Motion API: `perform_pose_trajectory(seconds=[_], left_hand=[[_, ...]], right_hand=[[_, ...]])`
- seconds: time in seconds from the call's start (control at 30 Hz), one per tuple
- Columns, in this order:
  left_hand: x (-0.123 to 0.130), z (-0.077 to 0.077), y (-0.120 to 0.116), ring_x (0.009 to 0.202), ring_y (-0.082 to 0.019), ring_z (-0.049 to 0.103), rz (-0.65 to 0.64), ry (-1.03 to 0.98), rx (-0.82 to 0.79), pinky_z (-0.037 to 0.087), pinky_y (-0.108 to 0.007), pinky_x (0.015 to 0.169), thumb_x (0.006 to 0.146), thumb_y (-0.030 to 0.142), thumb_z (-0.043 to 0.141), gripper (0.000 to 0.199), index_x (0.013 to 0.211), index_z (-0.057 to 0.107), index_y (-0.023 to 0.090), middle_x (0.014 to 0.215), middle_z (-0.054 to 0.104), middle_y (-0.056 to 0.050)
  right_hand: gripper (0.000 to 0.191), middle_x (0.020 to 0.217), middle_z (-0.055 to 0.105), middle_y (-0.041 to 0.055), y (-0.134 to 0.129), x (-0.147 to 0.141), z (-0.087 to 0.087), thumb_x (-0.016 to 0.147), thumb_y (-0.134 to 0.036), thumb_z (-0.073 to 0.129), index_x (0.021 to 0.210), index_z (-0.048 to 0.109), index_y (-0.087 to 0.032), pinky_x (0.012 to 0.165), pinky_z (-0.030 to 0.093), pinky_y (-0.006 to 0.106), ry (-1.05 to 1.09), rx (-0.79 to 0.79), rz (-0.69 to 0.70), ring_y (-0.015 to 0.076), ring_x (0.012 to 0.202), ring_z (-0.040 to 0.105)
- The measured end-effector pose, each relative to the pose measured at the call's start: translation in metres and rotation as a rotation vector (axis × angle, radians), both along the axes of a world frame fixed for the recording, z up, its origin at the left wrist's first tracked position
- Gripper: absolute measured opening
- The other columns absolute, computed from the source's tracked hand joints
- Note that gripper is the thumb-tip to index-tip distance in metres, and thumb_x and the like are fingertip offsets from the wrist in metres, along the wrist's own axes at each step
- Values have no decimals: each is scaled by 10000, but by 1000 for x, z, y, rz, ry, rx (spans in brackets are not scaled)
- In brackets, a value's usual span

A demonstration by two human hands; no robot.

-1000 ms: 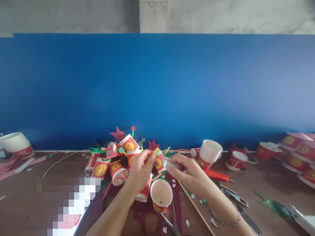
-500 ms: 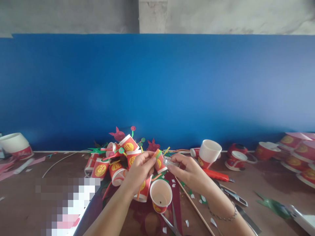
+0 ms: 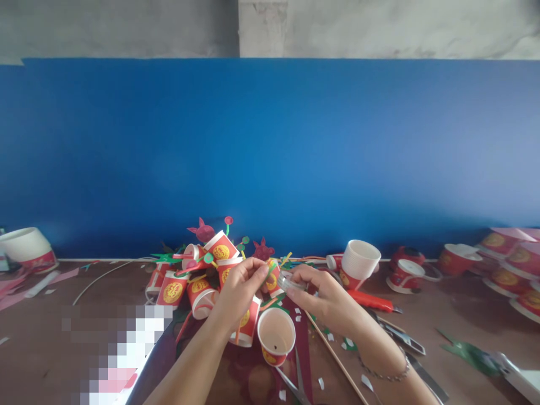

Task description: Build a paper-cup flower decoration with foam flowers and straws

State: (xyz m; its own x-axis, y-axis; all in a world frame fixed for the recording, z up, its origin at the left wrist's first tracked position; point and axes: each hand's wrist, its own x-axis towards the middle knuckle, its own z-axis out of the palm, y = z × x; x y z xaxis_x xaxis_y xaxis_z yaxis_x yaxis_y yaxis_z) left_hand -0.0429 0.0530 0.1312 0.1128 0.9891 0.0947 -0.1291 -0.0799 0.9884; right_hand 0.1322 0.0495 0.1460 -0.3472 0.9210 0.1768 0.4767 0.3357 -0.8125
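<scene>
My left hand [image 3: 244, 289] is closed, with thumb and fingertips pinching a small green and orange strip [image 3: 271, 270]. A red paper cup with a yellow emblem [image 3: 274, 284] is just behind and beside those fingertips. In my right hand [image 3: 318, 292], thumb and fingers grip a small clear object [image 3: 287, 282], possibly a tape roll, close to the cup. Below the hands an open paper cup [image 3: 275, 334] stands upright beside scissors [image 3: 293, 387]. Several decorated red cups [image 3: 172, 291] are heaped to the left.
Stacked white-rimmed cups [image 3: 360, 260] stand right of centre. An orange-red cutter [image 3: 371, 301], a thin wooden stick [image 3: 337, 357] and green-tipped pliers [image 3: 472, 354] lie on the brown table [image 3: 455, 388]. More cups [image 3: 506, 278] fill the far right, before a blue wall panel.
The green and orange strip has shifted slightly at my left fingertips. My right hand has moved a little and tilted the clear object.
</scene>
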Motion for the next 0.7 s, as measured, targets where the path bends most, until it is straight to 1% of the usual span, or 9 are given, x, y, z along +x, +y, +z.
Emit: perform_pose_trajectory(seconds=[0.1, 0.27, 0.33, 0.4, 0.5, 0.6, 0.7], left_hand=[[-1, 1, -2, 565, -95, 477, -21, -37, -13, 358, -208, 540, 751, 397, 625, 244, 746, 571, 159, 599, 549, 26], [-4, 3, -2, 484, -70, 413, -141, -97, -75, 301, -208, 490, 727, 409, 660, 294, 680, 522, 154, 549, 527, 23], [-5, 2, -2, 459, -68, 420, -172, -93, -116, 291, -206, 474, 710, 407, 683, 300, 760, 516, 162, 549, 551, 23], [-5, 2, -2, 448, -75, 447, -202, -83, -158, 287, -200, 462, 688, 402, 706, 357, 858, 485, 178, 555, 574, 28], [-5, 1, -3, 460, -90, 487, -261, -32, -199, 299, -196, 457, 660, 413, 733, 427, 870, 432, 194, 558, 597, 24], [-5, 1, -5, 432, -77, 459, -316, 39, -227, 295, -193, 449, 654, 418, 747, 444, 831, 403, 200, 530, 601, 27], [-3, 0, -6, 402, -64, 434, -352, 116, -232, 266, -193, 426, 649, 431, 750, 445, 810, 409, 195, 511, 592, 29]], right_hand=[[138, 662, 509, -20, 0, -1, 0, 764, -266, 547, 663, 509, -181, 540, 353, 243, -13, 1, 7, 122, 615, 441], [54, 655, 528, -28, 2, 0, -5, 749, -225, 550, 744, 582, -182, 529, 345, 240, -94, 7, 28, 118, 591, 447], [77, 683, 569, -14, 4, 2, -8, 740, -214, 562, 784, 620, -188, 533, 354, 244, -127, 27, 51, 128, 607, 477], [100, 729, 608, 1, 6, 3, -10, 740, -204, 566, 805, 642, -193, 550, 374, 248, -141, 46, 82, 138, 632, 511], [98, 772, 630, 8, 8, 3, -12, 742, -185, 563, 794, 646, -195, 577, 398, 248, -149, 44, 132, 138, 647, 538], [106, 774, 623, 8, 8, 2, -13, 700, -144, 577, 779, 633, -189, 581, 404, 250, -182, 30, 125, 140, 648, 535], [204, 810, 612, 13, 8, 1, -13, 651, -51, 518, 764, 619, -187, 622, 423, 258, -159, 63, 140, 149, 700, 537]])
